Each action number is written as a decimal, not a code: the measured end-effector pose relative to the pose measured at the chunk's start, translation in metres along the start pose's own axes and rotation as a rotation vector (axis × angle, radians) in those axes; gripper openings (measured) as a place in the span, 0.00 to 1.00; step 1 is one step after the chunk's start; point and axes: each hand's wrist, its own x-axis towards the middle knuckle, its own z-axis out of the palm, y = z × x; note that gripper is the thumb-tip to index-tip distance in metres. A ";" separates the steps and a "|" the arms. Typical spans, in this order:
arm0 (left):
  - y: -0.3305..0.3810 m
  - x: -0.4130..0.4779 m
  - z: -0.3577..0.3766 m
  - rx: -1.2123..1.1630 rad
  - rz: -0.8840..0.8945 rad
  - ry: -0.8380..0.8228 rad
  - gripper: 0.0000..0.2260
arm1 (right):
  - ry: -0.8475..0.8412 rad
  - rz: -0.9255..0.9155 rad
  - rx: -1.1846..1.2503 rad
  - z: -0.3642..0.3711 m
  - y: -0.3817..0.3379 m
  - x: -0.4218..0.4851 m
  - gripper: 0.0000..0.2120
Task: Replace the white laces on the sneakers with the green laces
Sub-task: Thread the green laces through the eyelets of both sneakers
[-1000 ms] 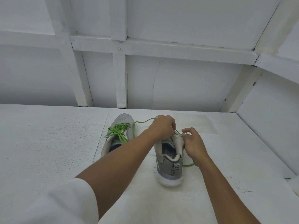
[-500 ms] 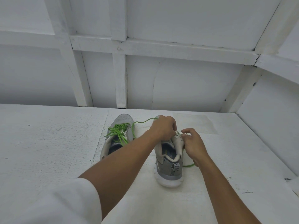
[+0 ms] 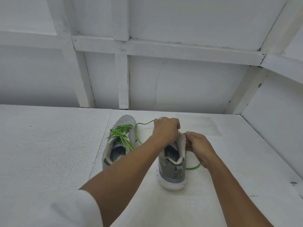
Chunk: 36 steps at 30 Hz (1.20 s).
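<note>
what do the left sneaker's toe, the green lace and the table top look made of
The left sneaker's toe: grey knit mesh, matte, fine weave visible. The green lace: round woven cord, probably synthetic. The table top: white-painted, pebbly, matte; possibly foam board or plaster.

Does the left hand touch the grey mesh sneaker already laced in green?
Apart. The head view shows white surface between the left hand and the green-laced grey mesh sneaker; only a loose green lace crosses the gap.
</note>
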 end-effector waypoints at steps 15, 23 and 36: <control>-0.021 -0.066 0.024 -0.564 -0.259 0.399 0.03 | 0.210 -0.214 0.416 -0.061 -0.073 0.035 0.11; -0.029 -0.066 0.039 -0.664 -0.237 0.449 0.07 | 0.192 -0.546 0.041 -0.069 -0.108 0.018 0.10; -0.028 -0.066 0.037 -0.661 -0.239 0.459 0.08 | 0.210 -0.210 0.127 -0.048 -0.065 0.025 0.07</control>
